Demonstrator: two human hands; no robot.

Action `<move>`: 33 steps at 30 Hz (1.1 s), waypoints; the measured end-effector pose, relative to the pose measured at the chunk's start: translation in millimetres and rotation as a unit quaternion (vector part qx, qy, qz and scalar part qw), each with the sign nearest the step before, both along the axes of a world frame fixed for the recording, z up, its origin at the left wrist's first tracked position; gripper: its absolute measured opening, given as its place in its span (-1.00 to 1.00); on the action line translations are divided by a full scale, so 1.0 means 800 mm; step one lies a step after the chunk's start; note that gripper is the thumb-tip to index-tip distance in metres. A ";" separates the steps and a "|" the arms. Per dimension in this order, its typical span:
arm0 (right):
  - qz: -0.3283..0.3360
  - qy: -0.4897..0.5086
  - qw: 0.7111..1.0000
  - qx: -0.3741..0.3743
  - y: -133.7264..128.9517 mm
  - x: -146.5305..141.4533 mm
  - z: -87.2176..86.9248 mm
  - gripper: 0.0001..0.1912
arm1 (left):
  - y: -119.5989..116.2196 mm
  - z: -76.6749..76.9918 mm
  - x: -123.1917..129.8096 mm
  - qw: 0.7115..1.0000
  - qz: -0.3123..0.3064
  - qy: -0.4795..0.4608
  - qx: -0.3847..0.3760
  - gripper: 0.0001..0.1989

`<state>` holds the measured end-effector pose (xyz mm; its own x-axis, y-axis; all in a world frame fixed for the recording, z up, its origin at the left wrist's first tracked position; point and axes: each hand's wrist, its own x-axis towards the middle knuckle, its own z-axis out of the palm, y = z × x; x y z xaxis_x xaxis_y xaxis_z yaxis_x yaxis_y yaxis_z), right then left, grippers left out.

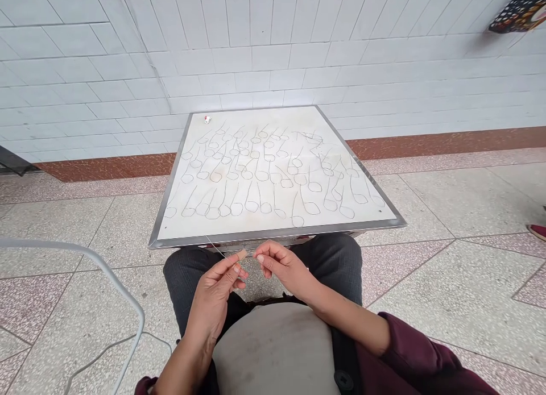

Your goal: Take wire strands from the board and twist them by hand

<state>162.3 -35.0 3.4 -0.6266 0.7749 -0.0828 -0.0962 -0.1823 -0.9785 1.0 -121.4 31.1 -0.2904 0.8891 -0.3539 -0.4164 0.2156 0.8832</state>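
1. Two hands met at 6 o'clock, a narrow gap between them.
2. The left hand (219, 281) grasped one thin wire (216, 248) between thumb and fingers; it slanted toward 11 o'clock, its end overlapping the table's near edge in view.
3. The right hand (284, 264) had thumb and forefinger drawn together; whether they gripped anything, I could not tell.
4. One table (256, 115), four metal-trimmed edges, bore dozens of overlapping wire loops (297, 227), uncountable exactly.
5. One small red-and-white object (207, 120) sat at 11 o'clock.
6. Floor (426, 199) spread toward 3 and 9.

No writing seems readable, though the view is distant.
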 end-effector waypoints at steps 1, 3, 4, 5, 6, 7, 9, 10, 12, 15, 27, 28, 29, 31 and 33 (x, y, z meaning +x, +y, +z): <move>-0.003 -0.002 1.000 0.000 0.000 -0.001 0.001 -0.78 | 0.000 0.000 0.000 1.000 0.002 -0.001 0.006 -0.60; -0.008 -0.002 1.000 0.004 0.000 -0.002 0.002 -0.76 | 0.000 -0.001 0.001 1.000 0.001 -0.001 0.014 -0.61; -0.009 -0.002 1.000 0.006 0.000 -0.002 0.003 -0.76 | -0.001 -0.001 0.001 1.000 -0.001 -0.002 0.016 -0.61; -0.010 -0.001 1.000 0.006 0.001 -0.003 0.003 -0.75 | -0.001 -0.002 0.001 1.000 -0.004 -0.004 0.017 -0.61; -0.011 -0.001 1.000 0.007 0.001 -0.003 0.004 -0.74 | -0.001 -0.002 0.001 1.000 -0.006 -0.006 0.016 -0.61; -0.012 -0.001 1.000 0.008 0.001 -0.003 0.004 -0.74 | -0.001 -0.002 0.000 1.000 -0.010 -0.007 0.014 -0.61; -0.013 -0.001 1.000 0.011 0.001 -0.002 0.003 -0.75 | -0.002 -0.002 -0.001 1.000 -0.021 -0.008 0.013 -0.62; -0.014 -0.001 1.000 0.013 0.001 -0.002 0.003 -0.75 | -0.002 -0.003 -0.001 1.000 -0.026 -0.006 0.015 -0.62; -0.013 0.000 1.000 0.014 0.002 -0.002 0.004 -0.76 | -0.003 -0.004 -0.002 0.999 -0.032 0.001 0.021 -0.64; -0.009 -0.005 1.000 0.011 0.002 -0.003 0.006 -0.76 | -0.004 -0.006 -0.004 0.999 -0.025 0.018 0.029 -0.66; -0.025 -0.007 0.999 0.034 0.000 -0.003 0.003 -0.77 | -0.009 -0.007 -0.006 0.997 -0.045 0.052 0.018 -0.63; -0.030 -0.006 0.999 0.041 -0.001 -0.004 0.002 -0.77 | -0.010 -0.007 -0.006 0.997 -0.047 0.054 0.020 -0.63; -0.034 -0.006 0.998 0.050 -0.002 -0.004 0.001 -0.76 | -0.010 -0.006 -0.006 0.997 -0.049 0.057 0.022 -0.63; -0.043 -0.010 0.997 0.071 -0.004 -0.005 0.000 -0.77 | -0.011 -0.006 -0.006 0.996 -0.054 0.069 0.026 -0.63; -0.048 -0.013 0.995 0.088 -0.005 -0.005 0.001 -0.78 | -0.012 -0.005 -0.007 0.995 -0.058 0.083 0.025 -0.62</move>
<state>158.2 -39.0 4.0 -0.5477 0.8355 0.0446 -0.0793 0.0012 -0.9968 -4.5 -131.1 26.7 -0.2365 0.9349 -0.2644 -0.2387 0.2079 0.9486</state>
